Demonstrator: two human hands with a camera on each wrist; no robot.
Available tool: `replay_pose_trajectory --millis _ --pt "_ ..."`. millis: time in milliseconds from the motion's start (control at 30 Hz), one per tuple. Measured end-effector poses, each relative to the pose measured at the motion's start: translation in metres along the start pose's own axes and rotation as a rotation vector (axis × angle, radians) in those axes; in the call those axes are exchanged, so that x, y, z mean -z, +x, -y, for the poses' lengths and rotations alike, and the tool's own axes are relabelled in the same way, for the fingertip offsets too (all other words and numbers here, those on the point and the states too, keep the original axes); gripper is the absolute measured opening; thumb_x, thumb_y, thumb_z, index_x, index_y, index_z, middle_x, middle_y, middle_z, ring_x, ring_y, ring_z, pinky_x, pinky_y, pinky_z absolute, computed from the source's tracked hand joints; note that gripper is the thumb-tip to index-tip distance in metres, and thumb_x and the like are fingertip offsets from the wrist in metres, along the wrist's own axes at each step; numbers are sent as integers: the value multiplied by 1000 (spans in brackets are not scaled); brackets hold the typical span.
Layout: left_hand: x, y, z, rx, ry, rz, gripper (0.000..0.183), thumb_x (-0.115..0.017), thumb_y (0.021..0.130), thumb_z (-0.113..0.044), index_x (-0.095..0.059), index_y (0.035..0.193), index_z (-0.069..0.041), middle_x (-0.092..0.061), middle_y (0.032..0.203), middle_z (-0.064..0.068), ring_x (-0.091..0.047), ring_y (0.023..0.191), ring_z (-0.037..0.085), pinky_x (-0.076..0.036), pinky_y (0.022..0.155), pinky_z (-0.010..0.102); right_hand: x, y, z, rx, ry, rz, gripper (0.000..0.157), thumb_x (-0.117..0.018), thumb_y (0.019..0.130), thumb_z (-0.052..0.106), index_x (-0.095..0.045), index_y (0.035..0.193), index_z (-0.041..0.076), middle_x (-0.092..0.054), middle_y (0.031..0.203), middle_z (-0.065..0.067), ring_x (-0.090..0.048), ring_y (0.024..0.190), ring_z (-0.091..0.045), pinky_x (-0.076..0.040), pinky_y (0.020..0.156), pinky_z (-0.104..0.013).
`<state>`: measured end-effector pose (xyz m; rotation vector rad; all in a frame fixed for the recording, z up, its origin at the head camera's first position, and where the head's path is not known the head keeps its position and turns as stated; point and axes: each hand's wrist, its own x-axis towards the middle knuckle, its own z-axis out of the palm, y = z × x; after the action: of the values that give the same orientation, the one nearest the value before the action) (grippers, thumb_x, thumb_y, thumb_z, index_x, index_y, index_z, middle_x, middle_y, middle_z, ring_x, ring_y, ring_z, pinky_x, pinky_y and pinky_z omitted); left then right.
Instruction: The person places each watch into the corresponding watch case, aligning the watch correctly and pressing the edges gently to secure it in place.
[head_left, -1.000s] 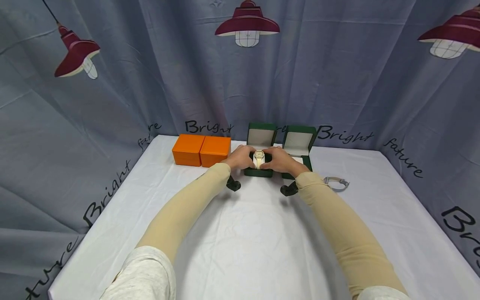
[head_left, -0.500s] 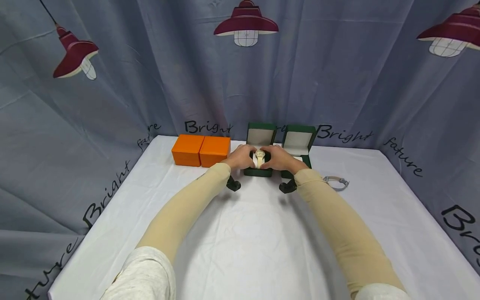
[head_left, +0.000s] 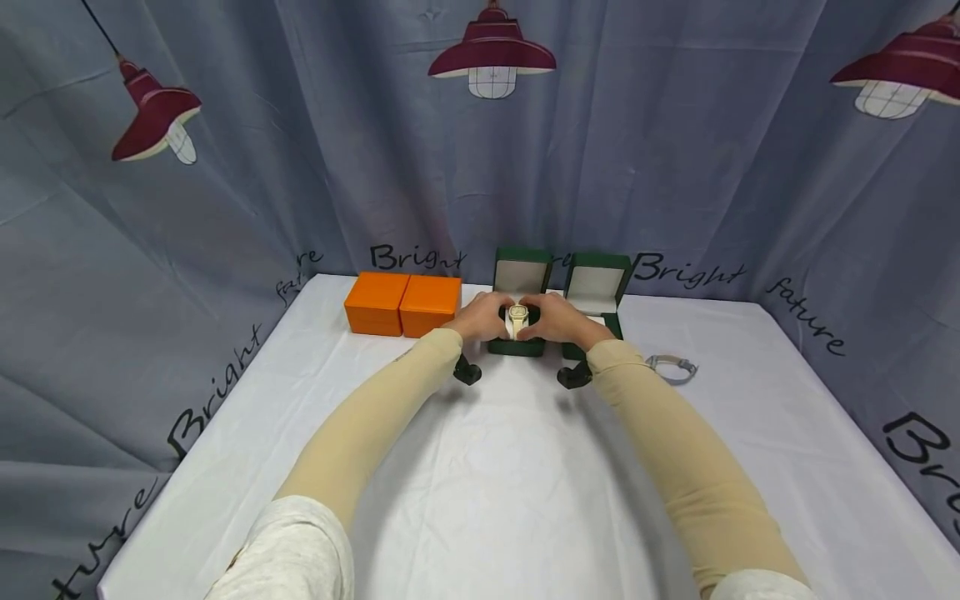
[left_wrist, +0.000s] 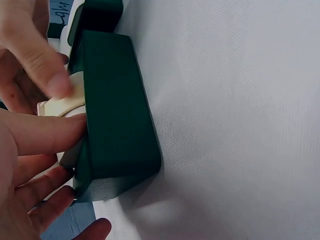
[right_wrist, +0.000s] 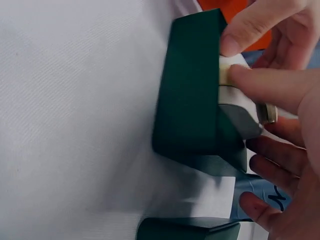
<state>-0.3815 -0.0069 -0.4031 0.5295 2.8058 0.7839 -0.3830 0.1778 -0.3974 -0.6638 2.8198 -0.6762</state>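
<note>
A cream-strapped watch is wrapped round a white cushion in the near part of an opened green watch box. My left hand comes from the left, its thumb on the cushion by the box rim and its fingers round the far side. From the right, my right hand presses its thumb on the cream strap, with its fingers behind the watch. In the left wrist view the right thumb is blurred. The fingers partly hide the box's inside.
A second opened green box stands just right, partly behind my right hand. Two orange boxes sit side by side at the left. Another watch with a grey band lies on the white tablecloth at the right.
The right hand has shifted slightly left and the watch has turned a little between the hands. Both hands stay at the same green box; the other boxes and watch have not moved.
</note>
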Motion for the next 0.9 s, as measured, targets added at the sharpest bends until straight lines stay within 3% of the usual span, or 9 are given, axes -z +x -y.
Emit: replay_pose_trajectory --millis 233,533,700,900 --pt "1 1 3 14 16 -7 60 -79 87 -20 -58 142 -18 -57 142 2 -44 133 23 -41 110 50 -2 -3 0 29 69 -39 50 -72 93 20 -57 140 10 -63 133 -17 -60 117 -31 -51 96 -47" --pt "3 2 3 29 18 6 62 -79 87 -22 -56 144 -19 -56 143 1 -42 132 23 -37 111 54 -4 -1 8 23 29 -56 48 -77 87 13 -60 132 6 -66 114 -16 -59 96 -28 -50 85 -44" --pt "2 -1 1 48 38 0 62 -81 86 -23 -57 143 -20 -57 140 0 -42 130 22 -37 109 55 -6 -1 7 6 33 -36 52 -76 88 15 -58 136 7 -63 126 -19 -60 109 -32 -51 93 -47" --pt "0 -2 0 39 32 -14 61 -80 86 -23 -57 143 -18 -57 138 2 -44 126 22 -43 104 47 -1 -2 7 -27 61 -11 58 -76 89 17 -54 141 9 -57 138 -22 -58 121 -35 -48 100 -50"
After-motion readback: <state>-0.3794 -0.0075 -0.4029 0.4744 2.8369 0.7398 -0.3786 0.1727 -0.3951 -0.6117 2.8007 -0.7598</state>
